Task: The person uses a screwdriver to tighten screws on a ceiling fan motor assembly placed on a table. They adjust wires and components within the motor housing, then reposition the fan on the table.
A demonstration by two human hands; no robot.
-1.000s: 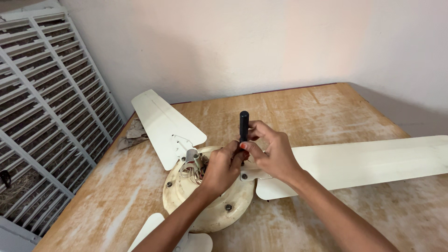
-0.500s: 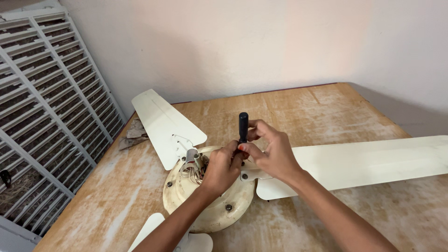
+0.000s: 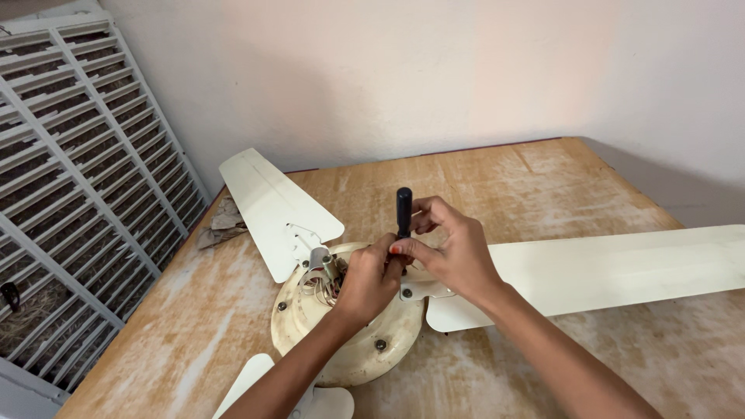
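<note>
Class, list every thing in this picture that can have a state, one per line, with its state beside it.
Ceiling fan: lying on the table, wires exposed at its centre.
Screwdriver: upright, black handle up, tip hidden behind the fingers.
Left hand: closed around the screwdriver's lower part.
Right hand: fingers pinched on the screwdriver shaft.
Right blade: attached, lying flat.
Far blade: attached, lying flat.
Table: worn, whitish patches.

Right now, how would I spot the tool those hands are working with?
Find the cream ceiling fan motor housing lying on the worn wooden table. Above its hub, both hands meet around an upright screwdriver with a black handle, the only dark, standing thing among the pale fan blades.
</note>
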